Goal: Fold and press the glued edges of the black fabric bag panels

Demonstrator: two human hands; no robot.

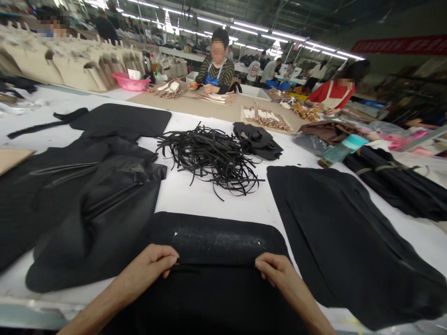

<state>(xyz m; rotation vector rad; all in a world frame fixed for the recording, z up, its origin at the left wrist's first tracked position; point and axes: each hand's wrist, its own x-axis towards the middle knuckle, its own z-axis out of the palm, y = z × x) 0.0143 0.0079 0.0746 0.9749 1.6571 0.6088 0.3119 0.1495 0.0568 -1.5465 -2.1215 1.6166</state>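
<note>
A black leather panel (216,239) with rounded corners lies flat on the white table (195,195) right in front of me. My left hand (153,266) is closed in a pinch on a fold along the panel's near part. My right hand (275,272) pinches the same fold further right. A tangle of thin black strips (213,158) sits just beyond the panel, in the middle of the table.
Stacked black leather pieces (87,204) lie to the left and a large black sheet (342,237) to the right. A folded black piece (258,139) and a teal bottle (344,149) lie further back. Two people work at the far side.
</note>
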